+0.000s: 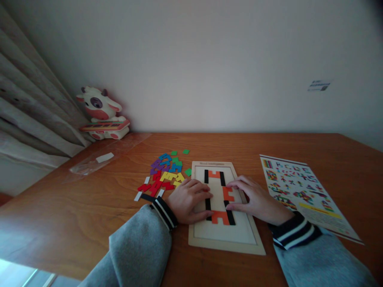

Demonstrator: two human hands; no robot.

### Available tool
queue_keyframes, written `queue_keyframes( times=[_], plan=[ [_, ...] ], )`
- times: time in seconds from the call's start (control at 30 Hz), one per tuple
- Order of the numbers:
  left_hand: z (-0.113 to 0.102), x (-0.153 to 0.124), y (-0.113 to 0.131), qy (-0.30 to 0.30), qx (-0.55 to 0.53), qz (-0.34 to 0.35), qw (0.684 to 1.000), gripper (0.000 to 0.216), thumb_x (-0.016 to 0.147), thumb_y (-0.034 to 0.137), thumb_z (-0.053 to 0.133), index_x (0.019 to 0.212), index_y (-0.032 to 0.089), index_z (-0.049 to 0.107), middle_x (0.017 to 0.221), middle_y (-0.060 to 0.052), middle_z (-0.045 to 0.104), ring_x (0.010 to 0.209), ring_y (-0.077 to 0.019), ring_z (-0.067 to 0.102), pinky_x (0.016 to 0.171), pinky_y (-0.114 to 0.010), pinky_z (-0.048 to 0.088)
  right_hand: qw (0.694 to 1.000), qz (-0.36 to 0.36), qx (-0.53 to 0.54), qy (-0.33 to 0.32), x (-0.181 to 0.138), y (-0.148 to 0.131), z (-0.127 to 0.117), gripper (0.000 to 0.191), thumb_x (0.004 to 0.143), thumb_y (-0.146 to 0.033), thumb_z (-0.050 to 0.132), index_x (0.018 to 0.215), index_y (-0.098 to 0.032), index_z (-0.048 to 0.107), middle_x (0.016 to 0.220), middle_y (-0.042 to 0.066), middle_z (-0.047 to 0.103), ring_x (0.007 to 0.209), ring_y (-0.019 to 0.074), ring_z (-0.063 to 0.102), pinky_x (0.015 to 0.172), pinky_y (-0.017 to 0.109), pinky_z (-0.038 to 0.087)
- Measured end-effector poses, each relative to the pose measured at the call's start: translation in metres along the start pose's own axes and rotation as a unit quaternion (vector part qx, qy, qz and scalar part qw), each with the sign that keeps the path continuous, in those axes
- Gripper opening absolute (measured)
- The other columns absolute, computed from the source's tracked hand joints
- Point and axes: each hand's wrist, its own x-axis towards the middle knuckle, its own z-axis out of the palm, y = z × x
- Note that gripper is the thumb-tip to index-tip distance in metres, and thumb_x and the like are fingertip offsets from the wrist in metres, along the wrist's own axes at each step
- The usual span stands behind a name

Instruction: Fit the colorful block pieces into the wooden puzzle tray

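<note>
Clock face centred on the tray, twelve toward the wall. A wooden puzzle tray [227, 248] is laid flat on the brown wooden table [44, 223], between the two hands. Inside, two broken columns are formed by black pieces. They are bridged by a notched orange top piece [214, 174] at twelve and, nearer six, by a notched orange bottom piece [220, 217]. An orange side piece [228, 194] is set in the right column, between an upper black piece [222, 179] and a lower black piece [230, 216].

The left hand [188, 199] is held palm down over the nine o'clock rim, fingertips at the left column, thumb set apart; whether a piece is gripped cannot be told. The right hand [254, 199] is brought in from three, thumb and forefinger spread wide: forefinger by the orange side piece, thumb by the lower black piece. A firm hold cannot be confirmed.

Loose coloured pieces [156, 186] are heaped from nine to eleven, just beside the tray: red, yellow, blue, purple, green, white, black. A printed pattern sheet [308, 195] is placed around two to three. Farther off at ten, a clear plastic bag [86, 167] and a toy cow [100, 111] with keyboard are noted.
</note>
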Motion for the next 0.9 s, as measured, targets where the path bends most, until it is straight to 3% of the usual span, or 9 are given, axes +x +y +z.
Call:
queue_keyframes(
  times=[0.4,0.9],
  plan=[
    [-0.002,0.001,0.003,-0.004,-0.01,0.002,1.0,0.054,0.081,0.059,0.061,0.117,0.02,0.063,0.119,-0.012,0.063,0.108,-0.0289,0.056,0.095,-0.046,0.042,1.0,0.012,-0.021,0.001,0.0,-0.006,-0.001,0.056,0.073,-0.065,0.066,0.113,-0.025,0.062,0.112,0.008,0.06,0.107,0.0278,0.057,0.092,0.044,0.046],
    [0.001,0.001,0.004,-0.006,-0.017,0.013,1.0,0.05,0.082,0.057,0.059,0.115,0.02,0.063,0.117,-0.011,0.064,0.107,-0.0283,0.057,0.094,-0.044,0.042,0.994,0.019,-0.089,0.053,-0.003,-0.028,0.014,0.076,0.062,-0.073,0.067,0.118,-0.023,0.057,0.112,0.012,0.06,0.104,0.0337,0.057,0.084,0.05,0.047]
  ],
)
